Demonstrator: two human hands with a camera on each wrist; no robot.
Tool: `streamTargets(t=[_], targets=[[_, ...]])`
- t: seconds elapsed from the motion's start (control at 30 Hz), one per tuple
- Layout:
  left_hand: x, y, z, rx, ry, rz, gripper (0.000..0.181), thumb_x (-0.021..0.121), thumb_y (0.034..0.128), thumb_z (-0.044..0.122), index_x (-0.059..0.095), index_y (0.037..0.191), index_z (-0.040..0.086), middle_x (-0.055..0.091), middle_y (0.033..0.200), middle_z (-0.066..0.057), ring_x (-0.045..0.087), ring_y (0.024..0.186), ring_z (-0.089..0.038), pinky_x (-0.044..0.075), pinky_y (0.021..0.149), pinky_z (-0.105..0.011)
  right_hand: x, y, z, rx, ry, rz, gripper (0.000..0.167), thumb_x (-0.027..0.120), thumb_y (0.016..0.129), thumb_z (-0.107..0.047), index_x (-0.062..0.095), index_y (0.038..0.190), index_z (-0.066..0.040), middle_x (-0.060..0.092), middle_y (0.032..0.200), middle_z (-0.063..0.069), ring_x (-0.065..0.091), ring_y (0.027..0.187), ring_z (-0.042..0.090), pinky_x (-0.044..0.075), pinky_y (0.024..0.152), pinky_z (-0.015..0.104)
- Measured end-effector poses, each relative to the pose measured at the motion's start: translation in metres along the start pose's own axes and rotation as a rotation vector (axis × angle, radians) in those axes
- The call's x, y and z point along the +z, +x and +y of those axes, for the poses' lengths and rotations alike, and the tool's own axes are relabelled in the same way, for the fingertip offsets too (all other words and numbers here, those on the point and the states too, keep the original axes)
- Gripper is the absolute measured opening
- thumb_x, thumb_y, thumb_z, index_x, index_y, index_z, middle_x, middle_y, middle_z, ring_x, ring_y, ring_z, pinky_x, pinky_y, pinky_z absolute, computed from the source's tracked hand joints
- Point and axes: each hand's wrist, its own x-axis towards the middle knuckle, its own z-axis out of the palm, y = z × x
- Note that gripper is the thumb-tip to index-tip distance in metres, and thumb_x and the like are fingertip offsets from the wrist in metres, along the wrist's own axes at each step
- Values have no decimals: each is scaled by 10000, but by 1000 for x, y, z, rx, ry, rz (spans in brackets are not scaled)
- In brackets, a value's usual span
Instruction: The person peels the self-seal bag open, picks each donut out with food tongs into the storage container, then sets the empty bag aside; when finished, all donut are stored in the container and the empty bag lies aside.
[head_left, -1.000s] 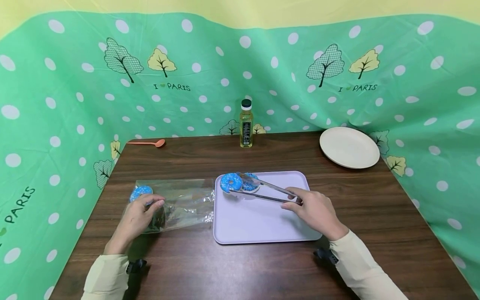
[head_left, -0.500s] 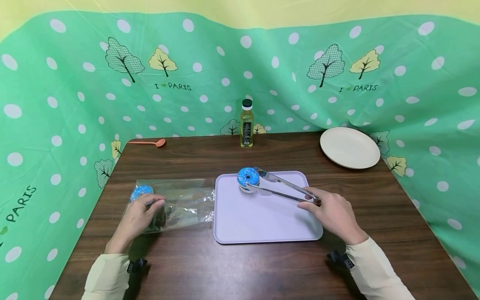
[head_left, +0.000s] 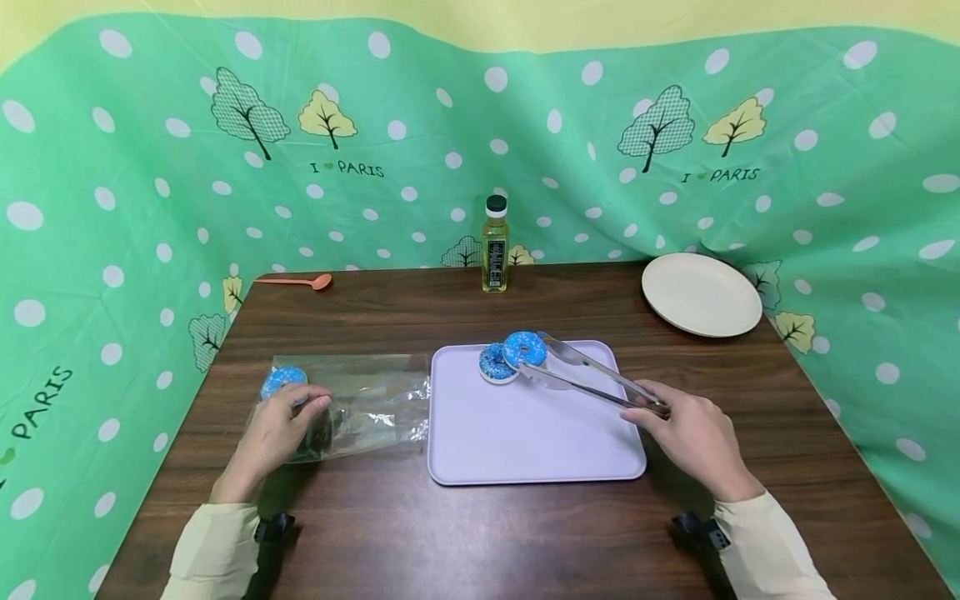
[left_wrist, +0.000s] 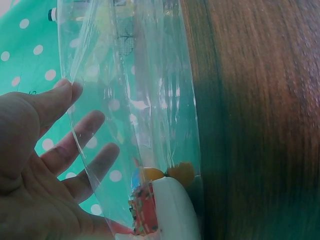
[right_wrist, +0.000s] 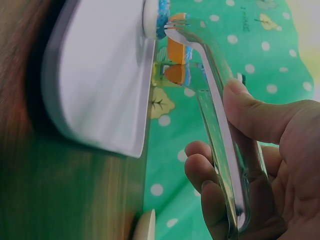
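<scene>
Blue-glazed and flecked with white, one doughnut (head_left: 524, 350) sits between the tips of steel tongs (right_wrist: 220, 110), well apart from the fingers that work them: the right hand (head_left: 697, 429) grasps the tongs near their rear end, thumb along one arm and fingertips against the other. That doughnut shows over the far part of a lilac tray (head_left: 525, 446) and covers an edge of a second blue doughnut (head_left: 493, 367) resting on it; whether the two touch cannot be told. The left hand (head_left: 277, 421) pinches the edge of a clear plastic bag (head_left: 375, 400) between thumb and forefinger, its remaining fingers spread in the left wrist view. Inside the bag, near that hand, lies a third blue doughnut (head_left: 283, 383), partly hidden by the hand; white, red and orange shapes seen through the film from the left wrist are hard to make out. The tongs' rear end is covered by the palm from above. Around them on the brown table (head_left: 420, 542) are one dark-capped bottle (head_left: 495, 250), its label unreadable, one coral spoon (head_left: 321, 282) and one cream plate (head_left: 702, 296), which the right wrist view cuts off.
</scene>
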Motion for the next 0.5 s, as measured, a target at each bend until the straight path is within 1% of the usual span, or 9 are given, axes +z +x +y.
streamTargets(t=[0.17,0.3,0.5], targets=[[-1,0,0,0,6,-4,250,610,1028,248,736,1119,51,678,1152,-146,600,1119,-364,490,885,-567,-1,-4,5,28,-5,-12,510,735,894,-493,691,1250,-132,712,911,-34,633,751,229,463,551,440],[-1,1,1,-2,2,-8,257,607,1030,249,733,1124,46,676,1158,-152,595,1128,-370,486,891,-571,-2,-8,9,46,-8,-11,524,735,893,-495,687,1259,-124,712,909,-16,617,722,222,455,547,424],[-1,1,1,4,-1,-8,255,605,1031,247,733,1121,46,680,1144,-142,601,1113,-361,499,871,-564,-3,-10,13,68,-20,-11,485,723,899,-500,687,1239,-157,667,825,-12,561,667,216,417,518,399]])
